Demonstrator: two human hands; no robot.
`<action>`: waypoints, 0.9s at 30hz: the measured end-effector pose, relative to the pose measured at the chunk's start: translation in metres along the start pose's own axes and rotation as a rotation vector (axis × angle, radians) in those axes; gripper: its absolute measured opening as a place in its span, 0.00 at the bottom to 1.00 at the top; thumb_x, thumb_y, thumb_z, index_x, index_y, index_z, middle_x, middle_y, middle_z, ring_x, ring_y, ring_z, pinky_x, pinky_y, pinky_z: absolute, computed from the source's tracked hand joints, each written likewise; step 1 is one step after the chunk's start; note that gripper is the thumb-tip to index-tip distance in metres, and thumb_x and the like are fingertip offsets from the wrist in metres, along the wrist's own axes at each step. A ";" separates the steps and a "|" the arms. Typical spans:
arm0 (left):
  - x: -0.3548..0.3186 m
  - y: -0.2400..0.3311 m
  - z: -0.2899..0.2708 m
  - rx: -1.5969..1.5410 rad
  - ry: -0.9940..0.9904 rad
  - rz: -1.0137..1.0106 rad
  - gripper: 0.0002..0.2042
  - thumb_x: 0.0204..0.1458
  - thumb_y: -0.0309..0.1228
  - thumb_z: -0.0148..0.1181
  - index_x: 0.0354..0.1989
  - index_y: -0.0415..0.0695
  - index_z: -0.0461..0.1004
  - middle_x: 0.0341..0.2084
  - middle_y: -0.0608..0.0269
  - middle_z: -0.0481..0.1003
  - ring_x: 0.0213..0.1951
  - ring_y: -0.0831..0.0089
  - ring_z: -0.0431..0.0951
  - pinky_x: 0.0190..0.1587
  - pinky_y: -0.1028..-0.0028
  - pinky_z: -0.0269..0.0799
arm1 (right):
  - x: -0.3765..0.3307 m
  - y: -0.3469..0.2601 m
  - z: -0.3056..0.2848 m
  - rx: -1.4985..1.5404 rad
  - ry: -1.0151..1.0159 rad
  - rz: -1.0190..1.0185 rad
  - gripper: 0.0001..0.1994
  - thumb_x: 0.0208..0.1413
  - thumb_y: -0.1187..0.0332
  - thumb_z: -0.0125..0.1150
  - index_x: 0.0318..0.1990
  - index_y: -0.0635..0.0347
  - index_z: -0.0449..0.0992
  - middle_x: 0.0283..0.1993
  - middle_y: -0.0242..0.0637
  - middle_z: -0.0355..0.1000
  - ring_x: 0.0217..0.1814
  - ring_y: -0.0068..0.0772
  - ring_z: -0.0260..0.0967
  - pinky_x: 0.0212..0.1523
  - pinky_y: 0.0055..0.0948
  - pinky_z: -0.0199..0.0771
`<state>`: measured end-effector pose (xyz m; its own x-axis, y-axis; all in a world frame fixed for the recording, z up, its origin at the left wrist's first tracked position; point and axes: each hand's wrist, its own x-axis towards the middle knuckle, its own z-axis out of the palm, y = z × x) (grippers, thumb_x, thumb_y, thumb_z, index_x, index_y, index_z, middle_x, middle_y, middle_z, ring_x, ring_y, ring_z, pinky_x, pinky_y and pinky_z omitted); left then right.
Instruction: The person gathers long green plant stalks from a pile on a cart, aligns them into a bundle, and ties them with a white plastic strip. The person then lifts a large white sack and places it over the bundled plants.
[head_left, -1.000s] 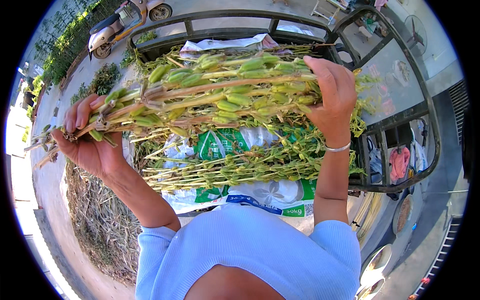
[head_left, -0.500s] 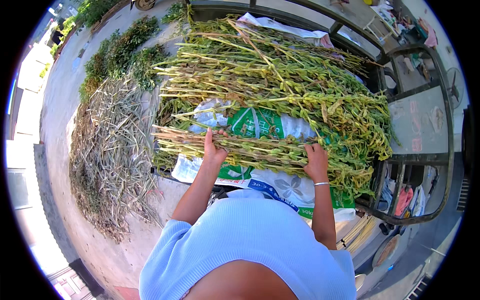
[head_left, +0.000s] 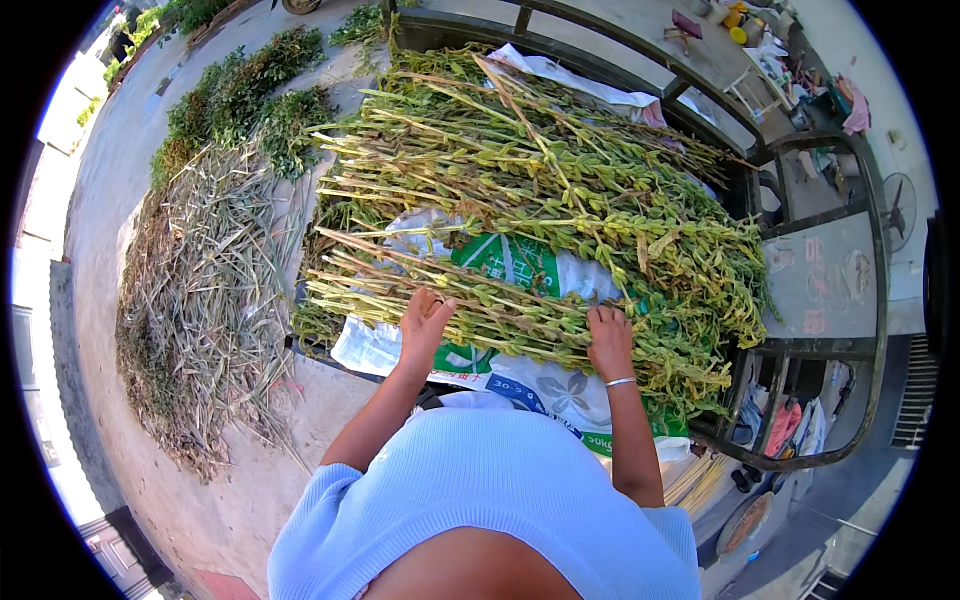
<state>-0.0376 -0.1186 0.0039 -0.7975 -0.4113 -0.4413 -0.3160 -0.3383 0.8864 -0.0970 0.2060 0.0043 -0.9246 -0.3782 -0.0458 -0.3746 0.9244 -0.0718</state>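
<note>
While a pile of dry stems lies on the paving at far left, a near bundle of podded stalks lies across a printed white-and-green sack, directly before the person. Its pale, bare stem ends point left and fan slightly apart; these look stiff and woody, and should offer the firmest, least damaging hold. Next to the right, the left hand rests on the stalks near their bare portion, thumb and fingers partly curled with a narrow gap; whether any stems are pinched between them cannot be told. Along the middle, green pods crowd the stems, making the surface knobbly rather than slippery; the pods are probably the fragile part, liable to break off if squeezed. Farther right, the right hand lies on the podded length, its fingers bent downward; their closure on the stalks is hidden. Beyond it, the leafy tips look soft and limp. The bundle is judged light for its length but loose and springy, so a wide two-handed hold, one hand near each end, should limit sagging.
</note>
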 end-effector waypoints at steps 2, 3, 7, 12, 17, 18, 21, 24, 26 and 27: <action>-0.015 0.010 0.008 0.725 -0.102 0.586 0.30 0.47 0.33 0.66 0.58 0.36 0.63 0.60 0.43 0.61 0.61 0.46 0.62 0.60 0.58 0.61 | 0.004 0.000 -0.002 -0.003 -0.014 -0.046 0.23 0.39 0.76 0.61 0.48 0.56 0.71 0.49 0.36 0.68 0.53 0.44 0.62 0.49 0.44 0.64; -0.014 0.010 0.017 0.927 -0.187 0.724 0.31 0.45 0.36 0.67 0.58 0.38 0.64 0.61 0.44 0.59 0.62 0.47 0.59 0.62 0.55 0.57 | 0.005 0.004 -0.009 0.012 -0.071 -0.044 0.23 0.39 0.74 0.62 0.49 0.56 0.71 0.49 0.36 0.68 0.53 0.45 0.62 0.49 0.44 0.65; -0.004 -0.013 0.044 1.477 -0.378 0.761 0.36 0.41 0.49 0.67 0.59 0.46 0.65 0.63 0.48 0.56 0.66 0.52 0.52 0.64 0.49 0.50 | 0.013 0.011 -0.040 0.158 -0.299 -0.066 0.26 0.40 0.69 0.66 0.52 0.57 0.70 0.51 0.39 0.67 0.55 0.47 0.63 0.51 0.43 0.66; 0.001 -0.013 0.050 1.608 -0.406 0.715 0.36 0.40 0.51 0.67 0.58 0.47 0.67 0.60 0.48 0.58 0.64 0.52 0.55 0.63 0.48 0.51 | 0.075 0.016 -0.073 0.257 -0.069 -0.044 0.31 0.38 0.63 0.72 0.54 0.58 0.69 0.51 0.43 0.67 0.54 0.45 0.65 0.53 0.47 0.66; 0.013 0.013 0.056 1.427 -0.509 0.596 0.32 0.42 0.48 0.67 0.53 0.42 0.70 0.53 0.46 0.65 0.55 0.48 0.66 0.57 0.59 0.64 | 0.160 0.006 -0.065 -0.097 0.171 -0.020 0.29 0.42 0.68 0.69 0.54 0.60 0.67 0.49 0.45 0.69 0.52 0.47 0.66 0.51 0.47 0.64; 0.023 0.010 0.057 1.276 -0.452 0.594 0.31 0.43 0.47 0.67 0.53 0.41 0.69 0.54 0.46 0.65 0.55 0.48 0.66 0.57 0.59 0.64 | 0.171 0.010 -0.057 -0.135 0.119 0.010 0.26 0.43 0.69 0.68 0.53 0.61 0.68 0.48 0.45 0.69 0.51 0.46 0.66 0.50 0.46 0.63; 0.049 0.016 0.063 0.687 -0.399 0.247 0.35 0.49 0.44 0.66 0.59 0.34 0.62 0.58 0.45 0.62 0.58 0.51 0.65 0.57 0.61 0.66 | 0.191 0.016 -0.041 -0.149 -0.016 0.072 0.20 0.43 0.72 0.65 0.48 0.59 0.70 0.43 0.43 0.71 0.49 0.45 0.66 0.47 0.48 0.60; 0.081 0.016 0.066 -0.191 -0.342 -0.196 0.40 0.50 0.46 0.64 0.64 0.33 0.52 0.57 0.45 0.61 0.58 0.54 0.65 0.57 0.59 0.66 | 0.182 0.011 -0.055 -0.041 0.147 -0.028 0.20 0.42 0.74 0.65 0.46 0.57 0.70 0.45 0.43 0.70 0.48 0.44 0.66 0.48 0.47 0.59; 0.087 0.032 0.078 -0.464 -0.317 -0.191 0.43 0.53 0.41 0.62 0.67 0.35 0.40 0.61 0.45 0.54 0.59 0.55 0.63 0.62 0.55 0.62 | 0.171 0.015 -0.065 0.030 0.245 -0.045 0.21 0.41 0.76 0.66 0.46 0.54 0.70 0.47 0.40 0.69 0.47 0.44 0.65 0.49 0.45 0.59; 0.085 0.042 0.085 -0.547 -0.300 -0.152 0.42 0.54 0.39 0.62 0.68 0.37 0.40 0.62 0.47 0.54 0.59 0.55 0.63 0.62 0.55 0.61 | 0.167 0.018 -0.070 0.049 0.294 -0.074 0.21 0.40 0.76 0.66 0.45 0.54 0.70 0.48 0.39 0.68 0.47 0.44 0.65 0.49 0.45 0.59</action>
<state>-0.1624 -0.0963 0.0151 -0.8988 -0.0966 -0.4276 -0.1922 -0.7898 0.5825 -0.2634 0.1633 0.0647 -0.8783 -0.4070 0.2511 -0.4441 0.8889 -0.1128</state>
